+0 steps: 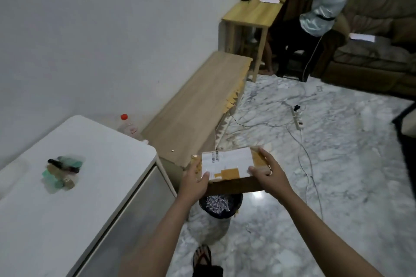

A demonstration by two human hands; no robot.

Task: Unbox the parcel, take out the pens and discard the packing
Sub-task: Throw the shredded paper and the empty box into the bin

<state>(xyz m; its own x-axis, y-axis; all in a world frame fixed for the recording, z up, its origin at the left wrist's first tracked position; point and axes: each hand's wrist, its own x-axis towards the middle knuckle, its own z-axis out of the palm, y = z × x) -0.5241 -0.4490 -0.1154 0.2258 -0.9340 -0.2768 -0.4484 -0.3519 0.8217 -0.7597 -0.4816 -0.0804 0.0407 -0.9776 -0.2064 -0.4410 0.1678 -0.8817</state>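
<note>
I hold a brown cardboard parcel box with a white shipping label in both hands, in the air over a black bin. My left hand grips its left end and my right hand grips its right end. The bin stands on the floor and has white shredded paper packing inside. A blurred heap of pens, green, black and gold, lies on the white table to my left.
A low wooden bench runs along the wall ahead, with a red-capped plastic bottle beside it. A power strip and cables lie on the marble floor. Another person stands at a wooden side table by a sofa.
</note>
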